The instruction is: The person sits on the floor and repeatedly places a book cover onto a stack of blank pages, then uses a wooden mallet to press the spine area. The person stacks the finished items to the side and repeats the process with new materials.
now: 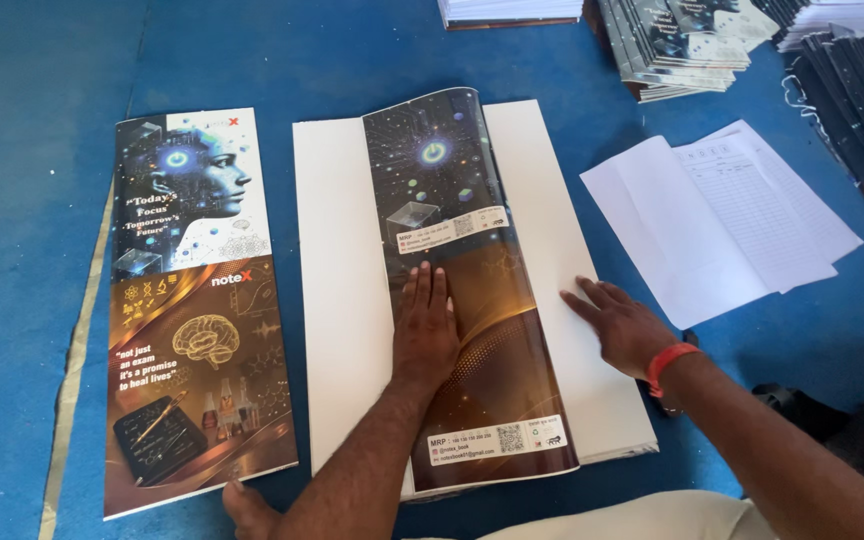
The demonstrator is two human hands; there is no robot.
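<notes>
**Pressing a printed cover onto a white paper stack: cover laid, not yet flat**

Pressing is in hand at the middle of the blue floor (32, 150). The left hand (425, 325) lies flat, fingers together, palm down on the dark printed cover sheet (472, 330), which runs lengthwise over the white paper stack (337, 300). The right hand (620, 325) rests palm down with fingers slightly spread on the bare white surface just right of the cover's edge; a red wristband (670, 362) sits at that wrist. Neither hand pinches anything.

Done, by appearance: the cover is placed on the stack and its near half lies close to the paper. Outstanding: its far end curls upward and its long edges arch, so it does not appear seated along its full length.

A second printed cover piece (197, 320) lies flat to the left, apart from the stack and untouched. Loose white sheets (722, 215) lie to the right. Piles of notebooks (682, 40) stand at the far edge.
</notes>
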